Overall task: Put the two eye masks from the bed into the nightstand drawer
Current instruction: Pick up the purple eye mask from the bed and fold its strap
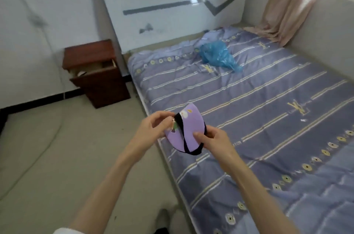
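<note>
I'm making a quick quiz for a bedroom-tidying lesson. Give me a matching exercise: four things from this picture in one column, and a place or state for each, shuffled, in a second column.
Things:
1. eye mask
2. drawer
3. plastic bag
4. curtain

Places or states:
A. pulled open
B. hanging at the far corner of the bed
C. held in both hands, left hand and right hand
D. lying crumpled near the head of the bed

Pairs: 1-C, 2-A, 3-D, 4-B
</note>
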The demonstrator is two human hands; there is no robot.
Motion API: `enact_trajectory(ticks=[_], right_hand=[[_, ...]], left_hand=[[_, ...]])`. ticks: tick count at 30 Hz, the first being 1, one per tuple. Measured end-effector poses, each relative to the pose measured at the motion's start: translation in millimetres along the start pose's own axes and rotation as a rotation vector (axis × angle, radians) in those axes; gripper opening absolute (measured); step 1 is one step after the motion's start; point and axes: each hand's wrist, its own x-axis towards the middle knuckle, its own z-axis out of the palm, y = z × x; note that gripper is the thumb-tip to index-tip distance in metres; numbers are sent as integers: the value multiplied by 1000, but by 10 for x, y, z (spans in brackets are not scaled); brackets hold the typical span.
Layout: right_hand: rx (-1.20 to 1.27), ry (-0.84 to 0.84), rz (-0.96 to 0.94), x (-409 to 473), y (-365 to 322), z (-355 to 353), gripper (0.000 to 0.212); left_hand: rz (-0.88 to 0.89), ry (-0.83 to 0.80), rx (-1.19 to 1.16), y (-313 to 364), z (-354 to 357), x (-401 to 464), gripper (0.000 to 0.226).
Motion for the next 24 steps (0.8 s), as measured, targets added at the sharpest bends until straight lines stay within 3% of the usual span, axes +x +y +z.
enact_trajectory(ticks=[5,8,10,12,16,19,24], right_hand=[[-138,-284,-56,488,-264,794,12],[-139,-324,-61,869,-392,1344,20],[-163,-380,-40,1144,-472,1757,29],[-149,-423,-6,1398,-549,2183,25],[27,-334,55,1915,-717,2866,30],[9,-308,54,2307,-830,3198,29],[-71,-442,104,3070,-871,3617,27]], left_hand=[[31,111,178,-18,-895,-27,18],[-25,361,153,-146,-1466,106,3],[-46,515,103,-233,-1867,238,12],[-81,589,37,-284,-2256,389,14],[-135,632,-14,-372,-2939,702,14],[-170,650,-41,-449,-3359,975,16],[-213,684,-100,-625,-3925,1588,15]])
